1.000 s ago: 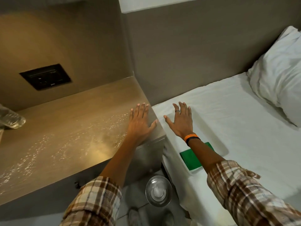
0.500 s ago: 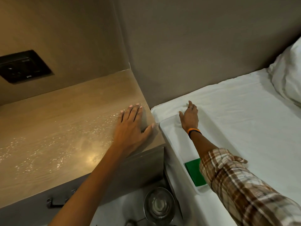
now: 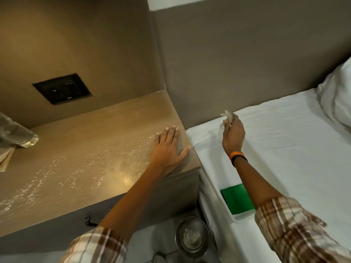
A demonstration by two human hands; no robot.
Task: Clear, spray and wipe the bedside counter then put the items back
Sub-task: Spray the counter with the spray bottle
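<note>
Meanwhile, left hand (image 3: 168,149) flat on wet counter (image 3: 79,149), fingers spread.

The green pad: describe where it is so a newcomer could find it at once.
Start at the bed with the white sheet, right of the wet wooden bedside counter. On its near edge lies a shallow white rectangular tray. The flat green rectangular pad lies in the tray's near corner, beside the right forearm: the only vividly coloured thing on all that white.
</note>
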